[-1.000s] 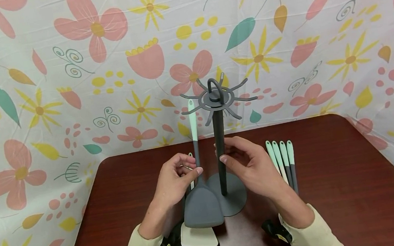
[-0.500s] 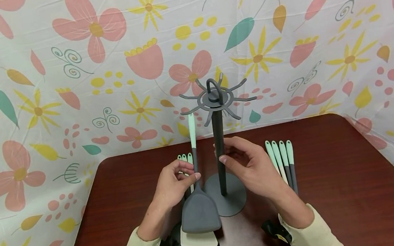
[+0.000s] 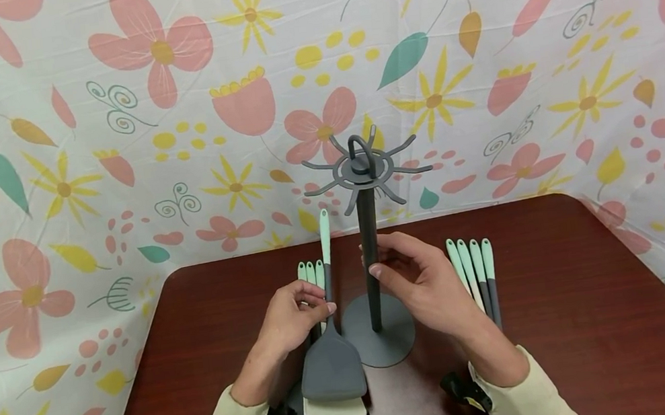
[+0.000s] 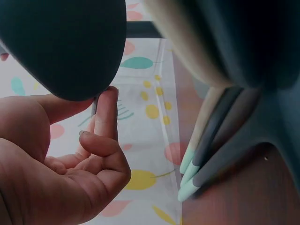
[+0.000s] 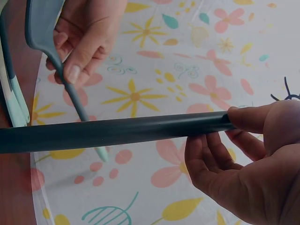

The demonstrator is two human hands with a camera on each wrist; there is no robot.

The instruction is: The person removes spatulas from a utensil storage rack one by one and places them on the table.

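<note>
My left hand (image 3: 288, 320) pinches a dark grey spatula (image 3: 332, 368) by its shaft, its mint-tipped handle pointing up and its broad blade hanging down. Below that blade lies a cream-bladed utensil (image 3: 334, 411) over dark ones, with several mint handle ends (image 3: 311, 272) behind my left hand. My right hand (image 3: 422, 282) holds the dark post of a utensil stand (image 3: 371, 257) between thumb and fingers. The stand is upright on a round base (image 3: 378, 348), with curved hooks (image 3: 414, 169) spreading from its top ring. In the right wrist view the spatula (image 5: 47, 28) passes behind the post (image 5: 117, 132).
Several more mint-handled utensils (image 3: 478, 273) lie to the right, partly hidden by my right hand and forearm. Everything rests on a reddish-brown table (image 3: 580, 303). A flower-patterned cloth (image 3: 180, 149) hangs right behind its back edge.
My left hand has lowered the spatula, moving it slightly left, away from the hooks and down toward the left pile. My right hand stays on the post, and the stand has not visibly moved.
</note>
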